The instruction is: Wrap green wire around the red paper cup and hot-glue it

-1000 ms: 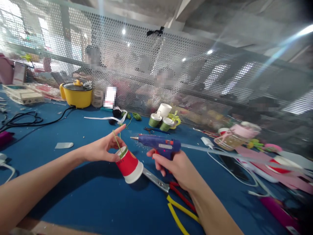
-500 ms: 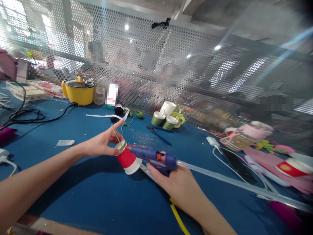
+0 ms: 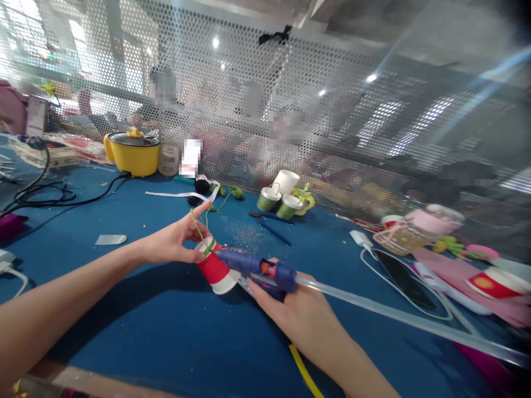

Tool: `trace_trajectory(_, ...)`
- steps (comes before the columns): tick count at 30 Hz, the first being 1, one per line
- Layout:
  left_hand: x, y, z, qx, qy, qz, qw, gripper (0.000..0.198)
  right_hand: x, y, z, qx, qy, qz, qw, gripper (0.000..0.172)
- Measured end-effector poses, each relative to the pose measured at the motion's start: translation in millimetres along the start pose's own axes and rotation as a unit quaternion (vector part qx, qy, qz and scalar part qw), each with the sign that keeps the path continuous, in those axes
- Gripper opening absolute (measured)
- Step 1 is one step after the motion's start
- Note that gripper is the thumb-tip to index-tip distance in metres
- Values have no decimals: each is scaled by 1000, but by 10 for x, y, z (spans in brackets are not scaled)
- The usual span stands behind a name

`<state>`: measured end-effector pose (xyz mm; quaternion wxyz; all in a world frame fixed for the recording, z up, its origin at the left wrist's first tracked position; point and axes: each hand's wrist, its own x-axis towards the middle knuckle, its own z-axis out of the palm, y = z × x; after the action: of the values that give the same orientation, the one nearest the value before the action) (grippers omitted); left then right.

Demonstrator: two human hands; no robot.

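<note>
My left hand (image 3: 188, 240) is closed on a red and white paper cup (image 3: 215, 269), which is tilted above the blue table. Green yarn (image 3: 197, 225) runs from the fingers to the cup's narrow end, where a green band wraps its edge. My right hand (image 3: 296, 309) grips a blue hot glue gun (image 3: 257, 269). Its nozzle points left and meets, or nearly meets, the green band. A long clear glue stick (image 3: 373, 309) sticks out of the gun's back end toward the right.
Behind the hands are blue-handled pliers (image 3: 274, 229) and green-wrapped cups (image 3: 269, 200). At the back left stands a yellow electric pot (image 3: 135, 155) beside a glass jar (image 3: 168, 160). A phone (image 3: 404, 279) with white cables and a pink-lidded bottle (image 3: 423, 229) lie right. Perforated metal panel (image 3: 232, 99) borders the table.
The glue gun and my right hand have shifted slightly left, bringing the nozzle closer over the cup's green edge. My left hand and the cup have hardly moved.
</note>
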<state>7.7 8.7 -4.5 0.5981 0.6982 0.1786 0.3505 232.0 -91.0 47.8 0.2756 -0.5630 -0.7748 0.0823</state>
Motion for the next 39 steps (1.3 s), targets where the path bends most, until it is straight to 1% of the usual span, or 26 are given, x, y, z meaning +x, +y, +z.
trace_trajectory(6, -3, 3, 2, 11, 9, -5, 1000, 103, 11, -70, -90, 7, -24, -16, 1000, 14)
trace_trajectory(10, -3, 8, 8, 7, 6, 2, 1000, 101, 7, -71, -87, 7, -38, -8, 999, 14)
trace_trajectory(14, -3, 1, 5, 13, 2, 3, 1000, 103, 0, -62, -63, 3, -31, 5, 1000, 12)
trace_trajectory(21, -10, -30, -14, 21, -16, 23, 999, 102, -1, -53, -54, 6, -24, 7, 1000, 12)
trace_trajectory(25, -6, -31, -26, 11, -31, 23, 999, 101, 4, 25, 4, 3, -8, 7, 1000, 14)
trace_trajectory(28, -3, -29, -32, 8, -38, 20, 999, 101, 0, 70, 51, -17, 29, 0, 999, 17)
trace_trajectory(30, -4, -27, -32, 7, -41, 22, 999, 101, -1, 55, 40, -30, 39, -6, 999, 19)
trace_trajectory(34, -7, -23, -27, 8, -34, 22, 999, 102, 0, -51, -56, -9, -9, -15, 1000, 17)
trace_trajectory(36, -7, -19, -25, 13, -28, 23, 999, 102, -10, -89, -78, -2, -21, -2, 1000, 15)
trace_trajectory(39, -4, -9, -22, 16, -30, 25, 999, 102, -38, -98, -47, -1, -27, 25, 999, 13)
